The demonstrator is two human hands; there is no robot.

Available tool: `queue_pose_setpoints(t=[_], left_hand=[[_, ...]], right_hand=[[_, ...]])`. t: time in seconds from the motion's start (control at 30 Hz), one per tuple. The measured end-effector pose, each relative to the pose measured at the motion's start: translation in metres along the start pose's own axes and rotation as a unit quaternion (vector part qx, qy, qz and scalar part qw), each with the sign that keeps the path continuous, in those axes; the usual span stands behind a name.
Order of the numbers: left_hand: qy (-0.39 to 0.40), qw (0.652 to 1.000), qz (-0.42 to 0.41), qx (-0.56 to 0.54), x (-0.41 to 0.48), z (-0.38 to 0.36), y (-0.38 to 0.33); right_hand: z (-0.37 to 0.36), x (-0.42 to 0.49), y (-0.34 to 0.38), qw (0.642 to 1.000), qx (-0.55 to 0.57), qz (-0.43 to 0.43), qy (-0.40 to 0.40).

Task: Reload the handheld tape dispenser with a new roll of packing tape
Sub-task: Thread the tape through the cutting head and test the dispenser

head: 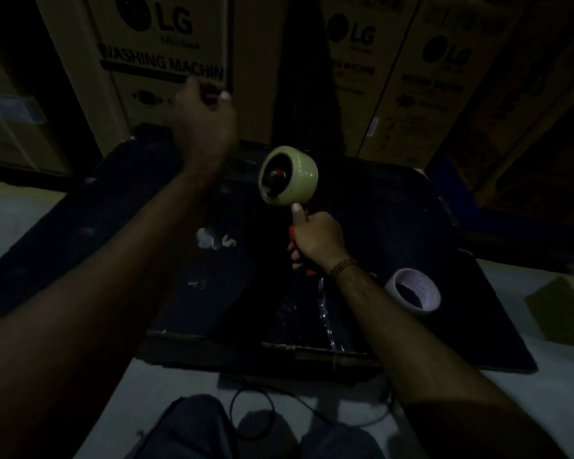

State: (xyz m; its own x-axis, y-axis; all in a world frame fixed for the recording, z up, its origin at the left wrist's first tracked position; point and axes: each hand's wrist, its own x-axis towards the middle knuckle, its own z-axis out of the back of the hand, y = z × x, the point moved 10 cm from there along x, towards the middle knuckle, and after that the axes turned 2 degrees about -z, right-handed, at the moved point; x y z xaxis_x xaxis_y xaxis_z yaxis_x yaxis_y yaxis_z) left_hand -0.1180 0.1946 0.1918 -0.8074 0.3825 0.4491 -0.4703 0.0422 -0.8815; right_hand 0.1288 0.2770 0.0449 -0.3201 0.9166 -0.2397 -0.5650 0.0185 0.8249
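Head camera, dim warehouse light: a person's right hand (317,238) is wrapped tight around the red handle of a handheld tape dispenser (300,241), holding it upright above a dark tabletop (395,226). A full roll of pale packing tape (289,175) sits on the dispenser's hub at the top, its open side turned toward the left, just above the thumb. A chain bracelet (342,266) circles the right wrist. The left hand (206,117) is raised well apart from the dispenser, up and to the left, its fingers curled together in a loose fist; whether anything is pinched in them cannot be told. An emptied tape core (415,291), white inside, rests on the tabletop just beside the right forearm. A small cardboard box (564,313) sits on the pale floor at the far right. Tall cardboard cartons (166,54) printed with "LG" and "WASHING MACHINE" stand behind the tabletop. Near the knees, a thin dark cable (256,402) loops on the floor.
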Motion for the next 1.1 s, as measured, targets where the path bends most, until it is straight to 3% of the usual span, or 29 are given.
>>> queue_pose_setpoints(t=[0.2, 0.4, 0.57, 0.7, 0.9, 1.1], left_hand=[[0.087, 0.990, 0.056, 0.096, 0.029, -0.017, -0.021], [0.167, 0.969, 0.089, 0.156, 0.044, -0.015, -0.009], [0.257, 0.950, 0.065, 0.167, 0.031, -0.023, -0.010], [0.239, 0.958, 0.089, 0.133, 0.026, -0.012, -0.011], [0.242, 0.950, 0.106, 0.168, 0.032, 0.003, 0.001], [0.261, 0.939, 0.109, 0.198, 0.031, 0.010, -0.006]], right_hand=[[0.011, -0.010, 0.006, 0.993, -0.023, -0.101, 0.062], [0.006, -0.016, -0.007, 0.982, -0.036, -0.141, 0.119], [-0.003, -0.010, -0.012, 0.978, -0.012, -0.168, 0.126], [-0.005, -0.005, -0.012, 0.979, -0.085, -0.134, 0.131], [-0.009, 0.006, -0.013, 0.969, -0.171, -0.117, 0.137], [-0.010, -0.003, -0.003, 0.943, -0.218, -0.133, 0.213]])
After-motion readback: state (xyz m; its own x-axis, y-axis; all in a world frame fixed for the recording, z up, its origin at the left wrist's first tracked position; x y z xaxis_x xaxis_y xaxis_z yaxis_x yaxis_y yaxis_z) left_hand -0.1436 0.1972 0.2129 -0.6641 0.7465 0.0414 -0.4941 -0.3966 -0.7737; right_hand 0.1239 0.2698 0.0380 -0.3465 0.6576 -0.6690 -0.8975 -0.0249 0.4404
